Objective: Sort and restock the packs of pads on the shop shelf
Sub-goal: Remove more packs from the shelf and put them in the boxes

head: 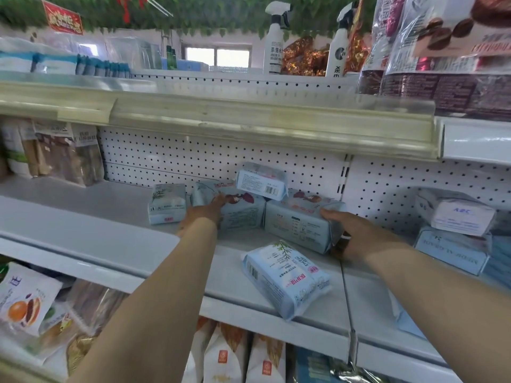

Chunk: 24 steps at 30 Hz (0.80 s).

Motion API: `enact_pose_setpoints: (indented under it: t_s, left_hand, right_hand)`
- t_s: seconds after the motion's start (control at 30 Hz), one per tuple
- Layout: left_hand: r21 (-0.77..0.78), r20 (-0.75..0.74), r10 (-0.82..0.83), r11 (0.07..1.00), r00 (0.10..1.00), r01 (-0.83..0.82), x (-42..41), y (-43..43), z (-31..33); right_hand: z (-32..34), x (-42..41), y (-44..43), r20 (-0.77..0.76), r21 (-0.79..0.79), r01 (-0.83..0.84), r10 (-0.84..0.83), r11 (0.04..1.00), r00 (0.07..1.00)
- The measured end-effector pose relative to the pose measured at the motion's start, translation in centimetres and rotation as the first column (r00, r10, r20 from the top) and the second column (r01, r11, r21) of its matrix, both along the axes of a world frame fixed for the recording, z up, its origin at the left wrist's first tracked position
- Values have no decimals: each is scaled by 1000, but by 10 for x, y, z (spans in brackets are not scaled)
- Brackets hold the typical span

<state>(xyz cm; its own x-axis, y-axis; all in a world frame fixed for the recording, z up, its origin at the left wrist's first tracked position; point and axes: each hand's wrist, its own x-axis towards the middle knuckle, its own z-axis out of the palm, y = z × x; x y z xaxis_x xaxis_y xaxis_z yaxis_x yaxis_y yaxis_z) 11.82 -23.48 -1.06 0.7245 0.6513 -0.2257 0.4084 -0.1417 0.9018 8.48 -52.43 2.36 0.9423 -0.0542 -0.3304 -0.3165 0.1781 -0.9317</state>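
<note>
On the white shelf [83,233], five pale blue packs of pads sit around the centre. The right hand [356,233] grasps the right pack [298,225], at 2 o'clock from the centre, with its thumb over the top and its fingers round the end. The left hand [204,214] rests on the middle pack [240,214], at 12 o'clock, with its fingers over the pack's top left edge. The thumb is hidden, so I cannot tell whether it clamps the pack. These two packs touch side by side, and a small top pack [261,181] lies tilted across both. A small left pack [167,203] stands at 10 o'clock, just beside the left hand. A front pack [284,277] lies flat and askew at 5 o'clock, near the shelf lip. More stacked packs [456,217] sit at 3 o'clock.
</note>
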Motion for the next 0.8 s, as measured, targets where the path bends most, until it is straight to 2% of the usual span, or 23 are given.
enact_pose_setpoints:
  t_s: [0.1, 0.2, 0.3, 0.43, 0.53, 0.7, 0.8]
  left_hand:
    - [-75, 54, 11, 997, 998, -7, -6, -7, 4]
    - [-223, 98, 57, 974, 994, -34, -5, -9, 2]
    - [-294, 102, 82, 954, 991, -48, -9, -9, 6]
    - [-369, 182, 189, 923, 965, -111, -23, -14, 12]
    - [-513, 271, 300, 849, 915, -127, -26, -18, 12]
    - [-599, 370, 405, 792, 836, -118, -53, -27, 26]
    - [-705, 367, 450, 705, 814, -72, -64, -37, 28]
  right_hand:
    - [1, -2, 2, -76, 47, 107, -103, 993, 992]
    - [-1, -3, 3, -106, 35, 114, -110, 993, 988]
    - [-2, -3, 2, -126, 25, 158, -154, 987, 980]
    - [-2, -3, 5, -135, 17, 159, -155, 987, 979]
    - [0, -8, 4, -140, -20, 130, -131, 991, 981]
    - [18, -27, 0, 3, -38, 179, -179, 983, 984]
    - [33, -48, -7, 36, -46, 147, -146, 988, 989]
